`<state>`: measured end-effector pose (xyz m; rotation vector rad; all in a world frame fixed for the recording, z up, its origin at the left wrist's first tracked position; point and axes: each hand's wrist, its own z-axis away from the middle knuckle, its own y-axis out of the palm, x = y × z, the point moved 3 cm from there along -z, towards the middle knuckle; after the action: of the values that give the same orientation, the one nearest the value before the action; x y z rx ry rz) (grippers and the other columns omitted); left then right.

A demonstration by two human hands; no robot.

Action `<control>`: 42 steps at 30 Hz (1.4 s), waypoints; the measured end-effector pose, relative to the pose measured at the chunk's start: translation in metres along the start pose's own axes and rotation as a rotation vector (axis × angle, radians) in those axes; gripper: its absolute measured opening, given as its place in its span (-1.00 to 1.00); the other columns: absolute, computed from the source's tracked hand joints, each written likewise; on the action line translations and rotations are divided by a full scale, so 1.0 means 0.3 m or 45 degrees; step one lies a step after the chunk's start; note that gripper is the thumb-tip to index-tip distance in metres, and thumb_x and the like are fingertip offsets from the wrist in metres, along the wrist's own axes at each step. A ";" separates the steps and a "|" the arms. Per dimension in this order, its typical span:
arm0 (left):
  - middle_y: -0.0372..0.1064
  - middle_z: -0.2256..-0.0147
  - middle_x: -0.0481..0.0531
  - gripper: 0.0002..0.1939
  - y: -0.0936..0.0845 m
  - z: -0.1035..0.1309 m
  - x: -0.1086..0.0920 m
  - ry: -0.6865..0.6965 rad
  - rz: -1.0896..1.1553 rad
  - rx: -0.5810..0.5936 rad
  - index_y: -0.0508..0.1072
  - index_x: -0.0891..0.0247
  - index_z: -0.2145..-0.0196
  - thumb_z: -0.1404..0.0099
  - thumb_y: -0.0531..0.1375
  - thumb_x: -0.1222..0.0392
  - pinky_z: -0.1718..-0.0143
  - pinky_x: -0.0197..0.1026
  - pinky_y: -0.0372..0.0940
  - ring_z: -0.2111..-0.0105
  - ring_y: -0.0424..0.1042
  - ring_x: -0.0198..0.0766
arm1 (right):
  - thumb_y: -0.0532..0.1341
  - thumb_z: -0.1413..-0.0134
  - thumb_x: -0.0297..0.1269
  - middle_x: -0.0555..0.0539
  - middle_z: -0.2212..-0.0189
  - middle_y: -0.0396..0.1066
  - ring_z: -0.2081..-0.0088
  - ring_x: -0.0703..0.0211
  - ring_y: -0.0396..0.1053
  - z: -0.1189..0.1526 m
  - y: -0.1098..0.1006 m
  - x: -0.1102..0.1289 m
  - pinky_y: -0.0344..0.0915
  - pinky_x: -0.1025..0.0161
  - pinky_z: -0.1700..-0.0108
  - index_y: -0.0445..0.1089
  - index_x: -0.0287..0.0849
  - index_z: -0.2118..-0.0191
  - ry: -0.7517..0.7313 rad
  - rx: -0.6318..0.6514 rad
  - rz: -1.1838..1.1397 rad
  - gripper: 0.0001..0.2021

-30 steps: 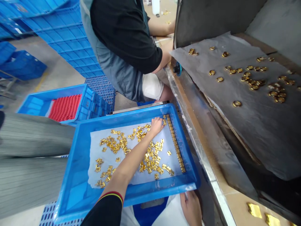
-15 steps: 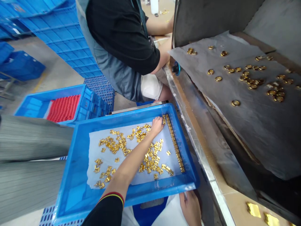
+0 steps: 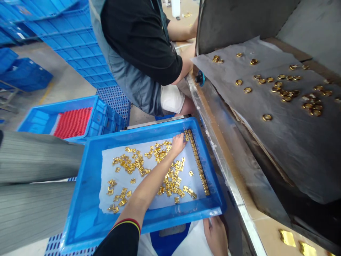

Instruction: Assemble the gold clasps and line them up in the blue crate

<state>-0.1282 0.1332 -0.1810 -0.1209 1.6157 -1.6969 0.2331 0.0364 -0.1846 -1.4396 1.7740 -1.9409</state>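
Observation:
My left hand (image 3: 178, 144) reaches across the blue tray (image 3: 92, 227), its fingers pinched together at a small gold metal piece (image 3: 187, 137) near the tray's far right corner. This piece lies beside a straight row of gold pieces (image 3: 198, 161) along the right wall. Many more gold pieces (image 3: 170, 181) lie loose on the white sheet (image 3: 149, 177) in the tray, several beneath my forearm. Just outside the tray's near right corner, my right hand (image 3: 216, 234) is up against the wall under the rim. Its fingertips are hidden there.
On my right runs a metal-edged bench (image 3: 237, 188); gold rings (image 3: 266, 117) lie on its grey sheet. A co-worker in a black sleeve (image 3: 141, 39) sits ahead. Blue crates (image 3: 71, 42) are stacked to the left, one crate (image 3: 34, 119) holding red items. A person's grey trousers (image 3: 37, 188) stand close at left.
The camera view has shifted slightly. My left hand stays at the corner end of the row, and more of the gold pieces by its fingertips shows. My right hand has not visibly moved.

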 end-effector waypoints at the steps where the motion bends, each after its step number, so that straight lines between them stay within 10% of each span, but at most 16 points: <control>1: 0.53 0.10 0.18 -0.68 0.002 -0.002 -0.004 0.006 0.006 0.008 0.30 0.24 -0.07 -0.36 0.14 0.30 -0.04 0.06 0.29 -0.03 0.45 0.06 | -0.12 -0.46 -0.04 -0.23 0.43 0.59 0.40 -0.05 0.58 0.001 0.002 -0.001 0.52 0.18 0.38 0.60 -0.13 0.31 0.003 0.001 -0.003 -0.42; 8: 0.51 0.08 0.22 -0.68 -0.013 0.006 -0.024 0.037 0.004 0.008 0.31 0.28 -0.07 -0.37 0.11 0.32 -0.03 0.06 0.30 -0.03 0.45 0.08 | -0.11 -0.46 -0.06 -0.22 0.43 0.59 0.39 -0.03 0.58 -0.002 -0.006 0.004 0.51 0.19 0.36 0.59 -0.13 0.31 0.016 0.009 -0.022 -0.43; 21: 0.50 0.09 0.16 -0.82 -0.019 0.315 0.057 0.356 -0.031 0.240 0.47 0.20 0.08 -0.41 0.15 0.16 -0.05 -0.01 0.30 0.03 0.46 -0.02 | -0.10 -0.44 -0.04 -0.22 0.40 0.58 0.38 -0.03 0.55 0.014 0.000 -0.009 0.47 0.18 0.35 0.57 -0.12 0.32 0.100 0.038 -0.083 -0.45; 42: 0.37 -0.23 0.10 -0.78 -0.024 0.382 0.098 0.674 -0.159 0.320 0.53 0.15 0.09 -0.35 0.28 0.05 -0.18 0.15 0.12 -0.19 0.24 0.08 | -0.09 -0.43 -0.05 -0.22 0.41 0.56 0.37 0.00 0.53 0.010 -0.005 0.002 0.43 0.20 0.34 0.56 -0.15 0.31 0.132 0.049 -0.096 -0.47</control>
<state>-0.0883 0.0226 -0.1657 0.3901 1.7682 -2.1372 0.2354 0.0343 -0.1835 -1.4380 1.7377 -2.1118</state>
